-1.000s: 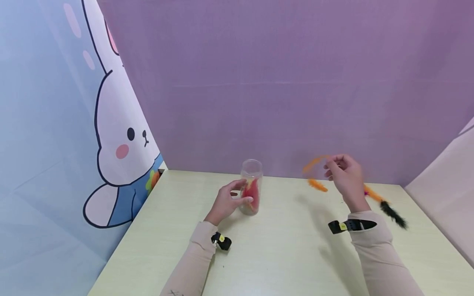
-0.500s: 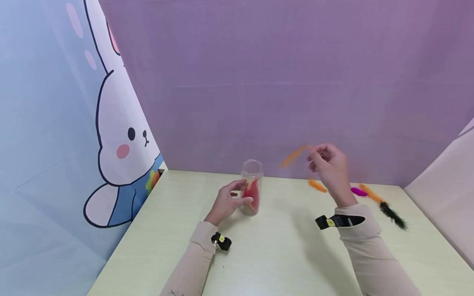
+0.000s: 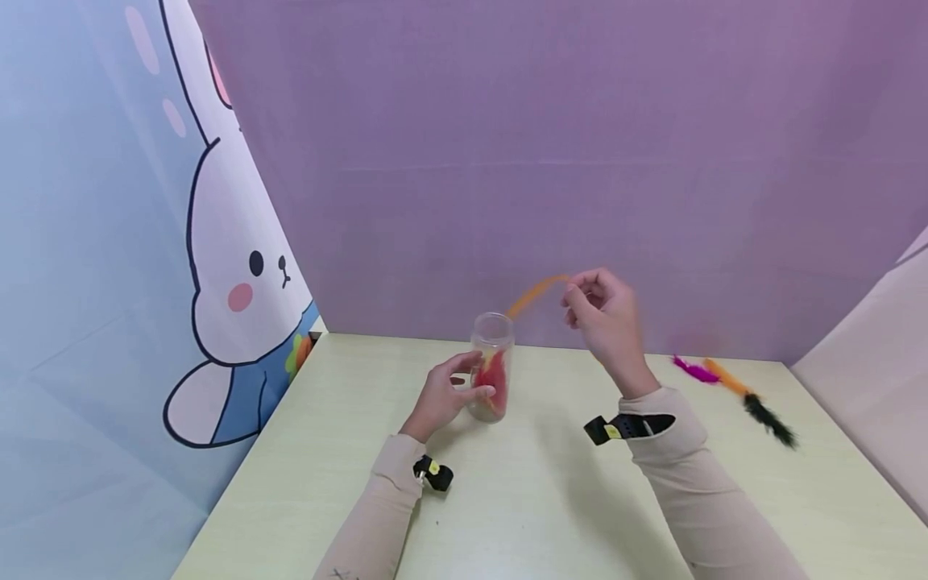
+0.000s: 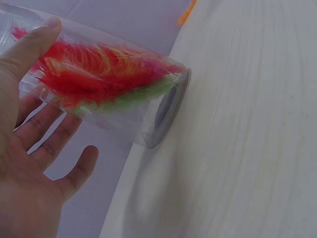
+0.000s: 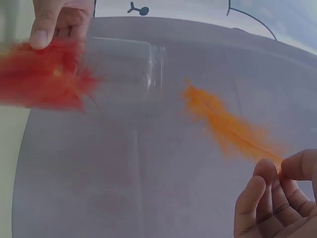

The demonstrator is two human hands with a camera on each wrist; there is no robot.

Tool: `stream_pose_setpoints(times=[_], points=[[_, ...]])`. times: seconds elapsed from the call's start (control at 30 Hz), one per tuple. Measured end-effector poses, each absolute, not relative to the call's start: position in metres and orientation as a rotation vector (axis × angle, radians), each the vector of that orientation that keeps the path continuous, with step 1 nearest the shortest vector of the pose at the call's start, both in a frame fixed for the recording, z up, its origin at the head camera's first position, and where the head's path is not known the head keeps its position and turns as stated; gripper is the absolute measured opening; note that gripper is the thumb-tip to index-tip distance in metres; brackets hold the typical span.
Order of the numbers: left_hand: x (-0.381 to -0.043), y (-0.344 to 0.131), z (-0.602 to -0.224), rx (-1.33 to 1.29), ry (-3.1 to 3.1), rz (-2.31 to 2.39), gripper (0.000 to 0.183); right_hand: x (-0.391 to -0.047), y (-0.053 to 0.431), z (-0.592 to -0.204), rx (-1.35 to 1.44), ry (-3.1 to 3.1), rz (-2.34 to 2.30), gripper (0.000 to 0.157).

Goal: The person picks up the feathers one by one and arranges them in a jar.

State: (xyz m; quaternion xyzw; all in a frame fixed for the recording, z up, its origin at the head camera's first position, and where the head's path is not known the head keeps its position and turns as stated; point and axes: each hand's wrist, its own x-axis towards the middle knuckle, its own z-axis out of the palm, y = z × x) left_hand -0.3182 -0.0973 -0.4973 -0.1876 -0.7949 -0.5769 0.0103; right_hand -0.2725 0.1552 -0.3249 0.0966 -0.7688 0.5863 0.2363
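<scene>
A clear glass jar (image 3: 494, 330) stands upright on the table, with red, yellow and green feathers (image 4: 106, 74) inside its lower part. My left hand (image 3: 444, 393) holds it from the left, thumb on the near side and fingers around the far side. To the right, my right hand (image 3: 605, 322) pinches an orange feather (image 5: 230, 129) by its quill between thumb and fingertips. That feather's free tip points at the jar mouth, close above the rim in the head view and a short gap away in the right wrist view.
On the pale table (image 3: 493, 515), a magenta feather (image 3: 698, 370), an orange feather (image 3: 725, 377) and a black feather (image 3: 770, 420) lie at the back right. A purple cloth (image 3: 544, 161) hangs behind the table, and a rabbit-print cloth (image 3: 94, 322) at the left.
My right hand has moved left and slightly up, bringing the orange feather to the jar mouth. It now hides another orange feather on the table. My left hand and the jar have stayed put.
</scene>
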Motion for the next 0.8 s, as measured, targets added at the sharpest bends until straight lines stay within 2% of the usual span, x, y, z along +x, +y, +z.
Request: stream_pose_setpoints(times=[0.8], points=[[-0.316,-0.097,-0.496,-0.568,-2.489,-1.78,0.069,-0.272,0.143,-0.334,0.222,-2.254,1.313,0.008]])
